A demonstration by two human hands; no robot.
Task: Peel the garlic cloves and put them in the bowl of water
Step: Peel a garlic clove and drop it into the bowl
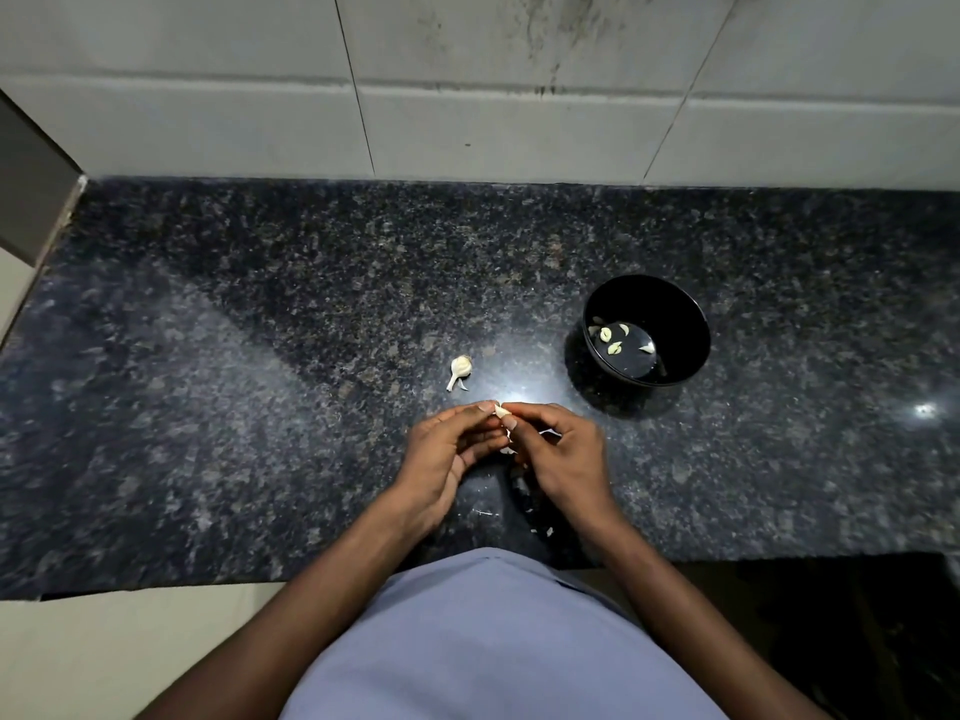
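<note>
A small pale garlic clove (500,411) is pinched between the fingertips of my left hand (445,454) and my right hand (558,452), held just above the dark granite counter (260,407). Strips of white skin hang from the clove between my hands. A black bowl (685,324) of water stands to the right and beyond my hands, with several peeled cloves (613,340) floating in it. What is left of the garlic bulb (459,370), with its stalk, lies on the counter just beyond my left hand.
Bits of white garlic skin (540,530) lie on the counter near its front edge. A tiled wall (467,96) closes the back of the counter. A grey upright panel (31,184) stands at the far left.
</note>
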